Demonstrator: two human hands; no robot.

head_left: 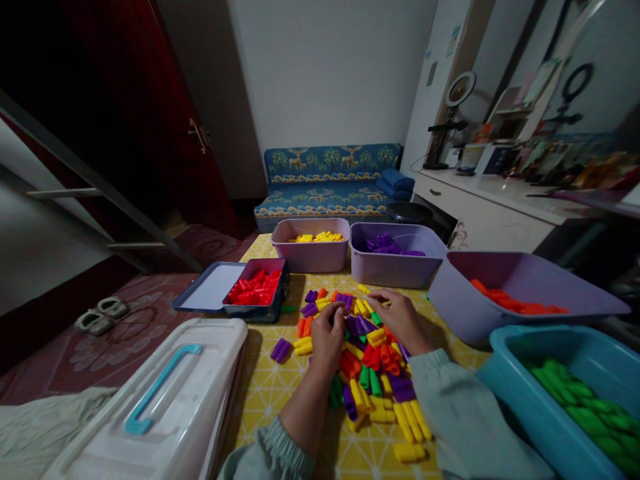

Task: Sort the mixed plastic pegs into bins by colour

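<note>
Ahead of me lies a loose pile of short plastic tubes (pixel 376 357) in purple, yellow, orange, red and green, several joined side by side. My left hand (pixel 327 337) is over the left part of the pile, its fingers curled together in a pinch. Whatever they hold, if anything, is too small to make out. My right hand (pixel 400 320) reaches over the far right part, fingers stretched forward and thumb apart, close to yellow and green tubes. A joined purple piece (pixel 281 350) lies apart on the left.
On the yellow patterned tablecloth (pixel 265 413) stand a yellow-tube bin (pixel 310 259), a purple-tube bin (pixel 390 269), an orange-tube bin (pixel 455 300) and a blue bin (pixel 515 373) of green tubes. An open case (pixel 273 308) holds red tubes. A white lidded box (pixel 195 393) stands left.
</note>
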